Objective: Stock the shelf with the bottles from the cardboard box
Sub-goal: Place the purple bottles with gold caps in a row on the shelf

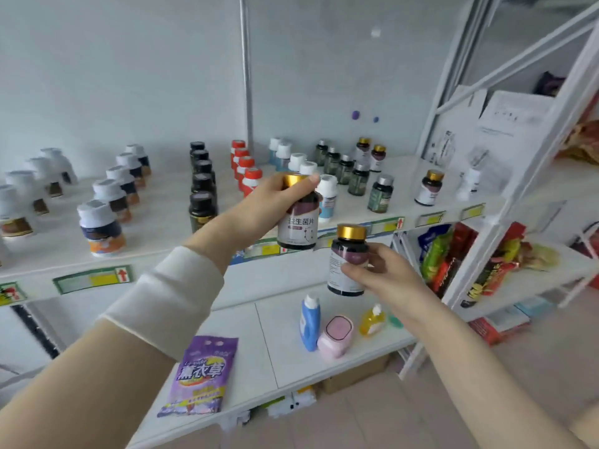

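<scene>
On upper shelf [168, 231], rows of round capped bottles; white-capped row [296, 160] stands just behind left grip [275, 199], which clasps a glossy dark gold-capped bottle [299, 218] at the shelf edge. Lower, right grip [382, 270] pinches a second gold-capped bottle [348, 254]. Below: purple bag [201, 374], blue detergent bottle [310, 322].

Left hand [275, 196] hides part of its gold-capped bottle [299, 228]; price tags [94, 280] unreadable
</scene>
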### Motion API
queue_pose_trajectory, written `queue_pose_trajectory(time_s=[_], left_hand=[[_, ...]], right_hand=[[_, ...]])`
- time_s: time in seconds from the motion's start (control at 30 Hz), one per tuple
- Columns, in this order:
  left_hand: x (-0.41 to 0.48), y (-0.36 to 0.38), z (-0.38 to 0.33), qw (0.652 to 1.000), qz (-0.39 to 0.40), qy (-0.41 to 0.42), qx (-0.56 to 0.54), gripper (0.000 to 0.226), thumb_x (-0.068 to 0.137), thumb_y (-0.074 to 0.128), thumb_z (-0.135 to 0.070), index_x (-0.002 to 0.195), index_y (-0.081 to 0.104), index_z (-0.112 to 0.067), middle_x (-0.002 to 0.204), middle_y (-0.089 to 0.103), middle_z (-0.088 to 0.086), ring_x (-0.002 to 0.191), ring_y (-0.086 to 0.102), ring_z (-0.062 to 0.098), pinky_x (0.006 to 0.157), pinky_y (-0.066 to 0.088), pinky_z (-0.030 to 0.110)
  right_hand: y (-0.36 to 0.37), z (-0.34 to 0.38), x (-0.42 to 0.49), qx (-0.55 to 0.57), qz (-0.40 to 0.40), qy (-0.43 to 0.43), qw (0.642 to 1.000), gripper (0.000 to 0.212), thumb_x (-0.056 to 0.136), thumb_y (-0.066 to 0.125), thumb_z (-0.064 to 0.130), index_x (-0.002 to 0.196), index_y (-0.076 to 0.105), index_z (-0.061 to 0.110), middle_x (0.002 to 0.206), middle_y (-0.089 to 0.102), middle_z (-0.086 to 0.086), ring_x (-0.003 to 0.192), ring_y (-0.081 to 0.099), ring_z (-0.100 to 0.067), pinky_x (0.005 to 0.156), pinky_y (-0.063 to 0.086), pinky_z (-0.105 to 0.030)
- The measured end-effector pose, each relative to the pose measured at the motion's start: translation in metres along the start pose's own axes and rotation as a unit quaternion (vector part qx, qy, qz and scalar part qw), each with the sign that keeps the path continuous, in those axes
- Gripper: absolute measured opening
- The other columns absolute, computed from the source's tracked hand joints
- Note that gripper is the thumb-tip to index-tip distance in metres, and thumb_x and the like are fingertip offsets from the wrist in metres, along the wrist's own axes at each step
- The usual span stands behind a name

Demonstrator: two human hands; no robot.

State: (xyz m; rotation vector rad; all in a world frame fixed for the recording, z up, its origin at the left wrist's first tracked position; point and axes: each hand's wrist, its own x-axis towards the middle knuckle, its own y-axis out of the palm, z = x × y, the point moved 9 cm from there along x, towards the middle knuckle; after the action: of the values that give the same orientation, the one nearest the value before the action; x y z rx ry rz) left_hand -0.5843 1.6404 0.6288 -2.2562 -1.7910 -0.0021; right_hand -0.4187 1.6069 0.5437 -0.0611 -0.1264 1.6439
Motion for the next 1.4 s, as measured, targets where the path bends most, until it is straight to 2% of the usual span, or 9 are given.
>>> queue_pose_trajectory(time_s=[0.07, 0.2, 0.3, 0.37, 0.57, 0.67, 0.83, 1.13, 1.4], left_hand=[[0.042, 0.027, -0.006, 1.000, 0.020, 0.013, 0.012, 0.031, 0.088, 0.056, -0.046, 0.099, 0.056, -0.017, 0.090, 0.072, -0.006, 0.086, 0.068, 0.008, 0.075, 0.053, 0.021], [0.127, 0.077, -0.010, 0.998, 0.059, 0.017, 0.030, 0.026, 0.085, 0.059, -0.048, 0.097, 0.053, -0.026, 0.108, 0.067, 0.002, 0.100, 0.065, 0.011, 0.089, 0.051, 0.027], [0.183, 0.110, -0.023, 0.996, 0.069, 0.032, 0.040, 0.010, 0.093, 0.051, -0.036, 0.094, 0.052, -0.026, 0.096, 0.066, -0.007, 0.076, 0.064, -0.004, 0.061, 0.050, 0.005], [0.219, 0.129, -0.030, 0.995, 0.070, 0.043, 0.048, 0.019, 0.093, 0.051, -0.037, 0.103, 0.054, -0.022, 0.098, 0.067, -0.004, 0.079, 0.063, 0.000, 0.058, 0.050, 0.006], [0.319, 0.179, -0.025, 0.996, 0.054, 0.036, 0.067, 0.033, 0.092, 0.054, -0.035, 0.115, 0.051, -0.012, 0.118, 0.064, 0.013, 0.106, 0.063, 0.022, 0.095, 0.050, 0.035], [0.362, 0.194, -0.019, 0.995, 0.026, 0.026, 0.098, 0.042, 0.091, 0.053, -0.039, 0.124, 0.048, -0.012, 0.120, 0.063, 0.008, 0.109, 0.061, 0.019, 0.091, 0.047, 0.031], [0.416, 0.205, -0.008, 0.990, -0.033, -0.004, 0.134, 0.047, 0.090, 0.054, -0.042, 0.124, 0.049, -0.011, 0.118, 0.063, 0.007, 0.111, 0.059, 0.022, 0.096, 0.047, 0.036], [0.481, 0.183, 0.027, 0.966, -0.116, -0.074, 0.220, 0.043, 0.087, 0.062, -0.037, 0.121, 0.052, -0.013, 0.102, 0.054, 0.001, 0.092, 0.052, 0.015, 0.068, 0.041, 0.017], [0.508, 0.186, 0.072, 0.954, -0.060, -0.138, 0.260, 0.034, 0.079, 0.071, -0.033, 0.095, 0.055, -0.008, 0.094, 0.057, 0.008, 0.087, 0.055, 0.020, 0.088, 0.050, 0.036]], right_hand=[[-0.040, 0.002, 0.027, -0.010, -0.019, -0.006, 1.000, 0.032, 0.078, 0.071, 0.013, 0.106, 0.058, 0.022, 0.102, 0.068, 0.004, 0.094, 0.062, -0.010, 0.086, 0.047, -0.026], [-0.117, 0.008, 0.085, -0.028, -0.057, -0.017, 0.998, 0.040, 0.077, 0.072, 0.016, 0.115, 0.059, 0.019, 0.104, 0.068, 0.005, 0.101, 0.062, -0.013, 0.089, 0.048, -0.030], [-0.168, 0.017, 0.121, -0.045, -0.071, -0.022, 0.996, 0.037, 0.078, 0.070, 0.016, 0.113, 0.060, 0.021, 0.104, 0.067, 0.007, 0.102, 0.061, -0.010, 0.091, 0.047, -0.029], [-0.200, 0.024, 0.145, -0.045, -0.079, -0.028, 0.995, 0.032, 0.079, 0.070, 0.016, 0.109, 0.060, 0.024, 0.105, 0.067, 0.008, 0.102, 0.061, -0.009, 0.092, 0.046, -0.029], [-0.280, 0.039, 0.223, -0.045, -0.088, -0.061, 0.993, 0.032, 0.078, 0.071, 0.016, 0.106, 0.059, 0.026, 0.107, 0.066, 0.008, 0.099, 0.061, -0.009, 0.086, 0.049, -0.027], [-0.305, 0.047, 0.267, -0.044, -0.065, -0.081, 0.994, 0.031, 0.078, 0.071, 0.013, 0.104, 0.058, 0.026, 0.105, 0.066, 0.007, 0.099, 0.062, -0.010, 0.087, 0.050, -0.029], [-0.327, 0.046, 0.330, -0.045, 0.001, -0.086, 0.995, 0.041, 0.077, 0.072, 0.012, 0.115, 0.056, 0.016, 0.109, 0.065, 0.003, 0.103, 0.062, -0.014, 0.091, 0.050, -0.032], [-0.315, 0.009, 0.413, -0.079, 0.073, -0.041, 0.993, 0.051, 0.070, 0.079, 0.019, 0.112, 0.051, 0.018, 0.113, 0.061, -0.001, 0.103, 0.060, -0.019, 0.097, 0.048, -0.041], [-0.285, -0.032, 0.429, -0.162, 0.124, -0.031, 0.978, 0.054, 0.069, 0.081, 0.020, 0.112, 0.048, 0.016, 0.099, 0.054, 0.007, 0.080, 0.052, -0.001, 0.061, 0.040, -0.013]])
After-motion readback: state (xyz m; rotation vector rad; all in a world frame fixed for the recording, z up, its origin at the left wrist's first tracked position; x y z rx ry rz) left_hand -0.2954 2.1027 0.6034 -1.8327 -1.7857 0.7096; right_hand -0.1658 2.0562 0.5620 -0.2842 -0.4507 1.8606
